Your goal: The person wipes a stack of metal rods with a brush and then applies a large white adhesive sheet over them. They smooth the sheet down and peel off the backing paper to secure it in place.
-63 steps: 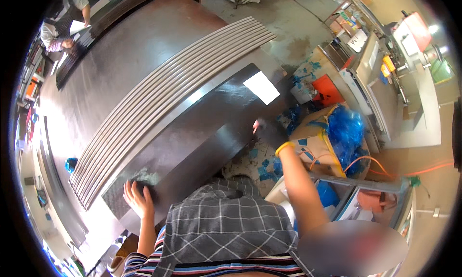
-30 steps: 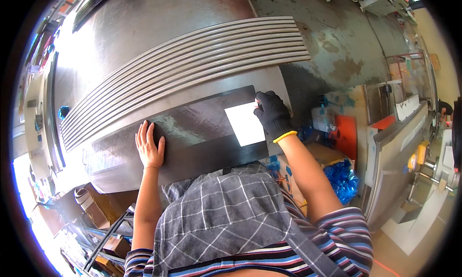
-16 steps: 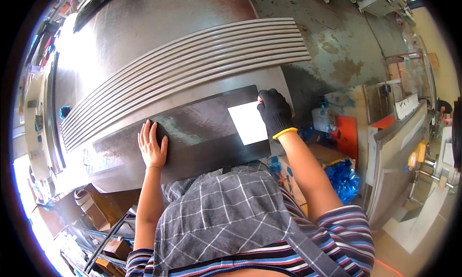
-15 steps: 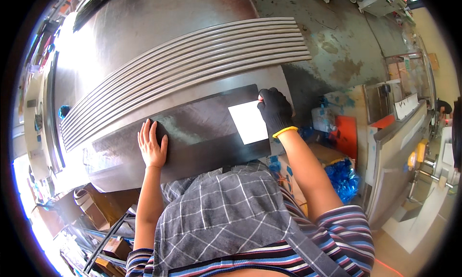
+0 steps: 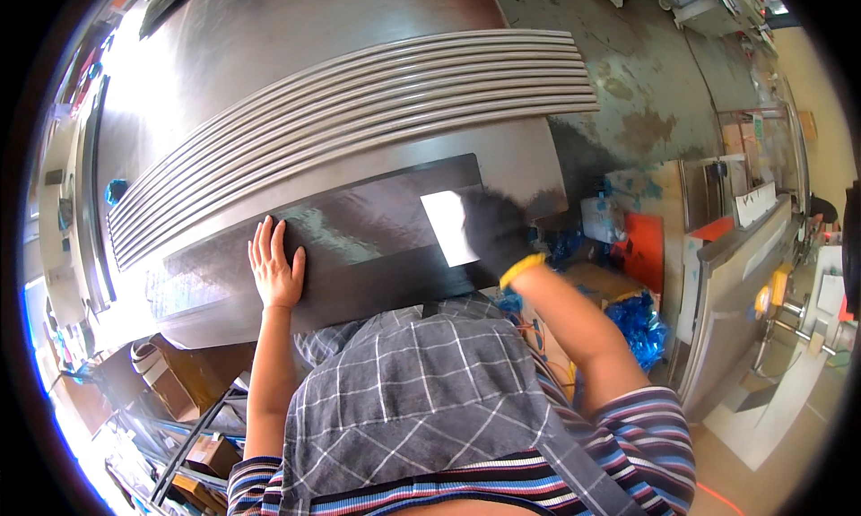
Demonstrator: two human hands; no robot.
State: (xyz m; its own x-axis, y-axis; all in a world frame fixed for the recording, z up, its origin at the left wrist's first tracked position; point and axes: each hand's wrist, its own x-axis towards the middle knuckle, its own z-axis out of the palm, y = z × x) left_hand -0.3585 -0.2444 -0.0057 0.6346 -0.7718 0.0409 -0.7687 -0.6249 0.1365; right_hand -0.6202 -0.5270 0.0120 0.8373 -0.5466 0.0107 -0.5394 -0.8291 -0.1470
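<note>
A long dark panel (image 5: 377, 287) with a glossy strip along its upper part lies along the near edge of the metal table. My bare left hand (image 5: 277, 269) rests flat on the panel's left part, fingers extended and thumb apart. On the right end of the panel is a white rectangular sheet (image 5: 443, 227), its right part covered by my right hand (image 5: 499, 236). That hand wears a black knit glove with a yellow cuff. Motion smears its fingers, so whether they grip the sheet cannot be made out.
Several thin metal tubes (image 5: 359, 103) lie side by side beyond the panel on the metal table (image 5: 323, 23). To the right are a crumpled blue film bundle (image 5: 639, 335), a clear plastic jug (image 5: 602, 218), an orange board (image 5: 643, 251) and upright panels (image 5: 735, 292). Cardboard boxes (image 5: 213, 455) sit lower left.
My right hand has moved left and slightly down from the white sheet's right edge, now covering more of it. My left hand stays flat on the panel. The view has shifted slightly.
</note>
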